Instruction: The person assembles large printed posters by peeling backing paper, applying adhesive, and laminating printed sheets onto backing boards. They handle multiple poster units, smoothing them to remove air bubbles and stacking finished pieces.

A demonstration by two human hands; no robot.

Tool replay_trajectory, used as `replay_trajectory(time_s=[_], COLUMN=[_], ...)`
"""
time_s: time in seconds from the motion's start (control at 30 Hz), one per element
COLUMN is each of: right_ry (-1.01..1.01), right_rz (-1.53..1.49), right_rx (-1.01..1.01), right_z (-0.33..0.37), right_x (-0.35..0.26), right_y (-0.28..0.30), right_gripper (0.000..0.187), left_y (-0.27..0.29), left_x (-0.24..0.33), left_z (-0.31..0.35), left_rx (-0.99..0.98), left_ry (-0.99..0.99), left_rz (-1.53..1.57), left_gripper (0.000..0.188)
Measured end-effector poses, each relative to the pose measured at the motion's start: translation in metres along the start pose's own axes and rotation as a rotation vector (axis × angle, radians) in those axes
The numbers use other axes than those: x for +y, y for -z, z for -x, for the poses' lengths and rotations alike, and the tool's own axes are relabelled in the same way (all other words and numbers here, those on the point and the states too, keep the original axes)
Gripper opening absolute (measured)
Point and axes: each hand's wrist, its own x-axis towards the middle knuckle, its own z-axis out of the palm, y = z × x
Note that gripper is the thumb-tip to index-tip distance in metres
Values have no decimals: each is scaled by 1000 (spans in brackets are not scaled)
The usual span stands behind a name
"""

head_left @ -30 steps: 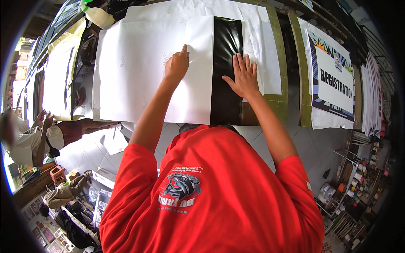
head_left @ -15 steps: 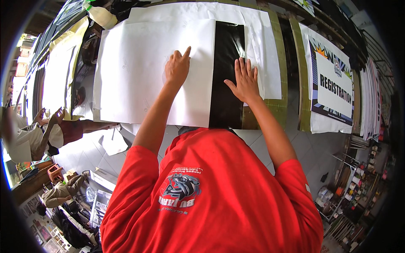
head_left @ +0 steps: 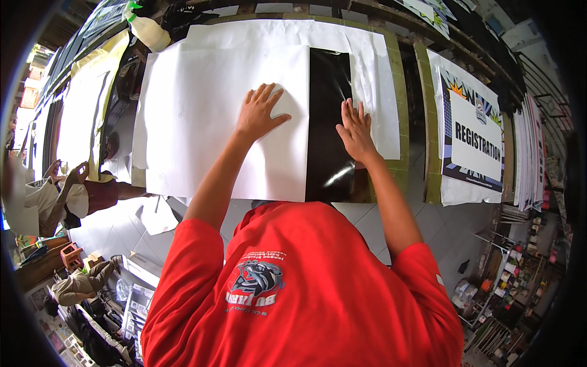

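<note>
A large white sheet point(head_left: 202, 116) lies across the worktable in front of me. My left hand point(head_left: 260, 114) rests flat on its right part, fingers spread. Along the sheet's right edge runs a glossy black strip point(head_left: 327, 134), with a bright reflection low on it. My right hand point(head_left: 356, 129) lies over the strip's right edge, fingers stretched out and nearly together, thumb on the black surface. Under both is a wrinkled white backing sheet point(head_left: 379, 79), which shows at the top and right. Neither hand grips anything.
An olive-green table edge point(head_left: 398, 110) borders the backing sheet. To the right, a printed poster point(head_left: 480, 131) lies on another table beside upright boards point(head_left: 529, 156). A spray bottle point(head_left: 148, 30) stands at the far left. Another person point(head_left: 55, 196) is at the left.
My left hand has gone from a pointing finger to a flat, spread palm. The right hand's fingers have drawn closer together. The whole view has shifted slightly, so the table sits lower.
</note>
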Motion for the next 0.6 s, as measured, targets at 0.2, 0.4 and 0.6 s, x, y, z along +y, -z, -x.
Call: replay_trajectory(time_s=[0.2,0.4,0.6], right_ry=[105,96,-270], right_rz=[-181,-425,-525], right_rx=[105,317,581], right_z=[1,7,31], right_x=[4,2,56], right_y=[6,6,30], right_gripper=[73,79,68], left_y=[-2,-3,-9], left_x=[3,3,1], left_z=[0,-1,2], left_rx=[36,7,15], left_ry=[12,42,47], left_rz=[49,41,8], left_gripper=[67,68,68])
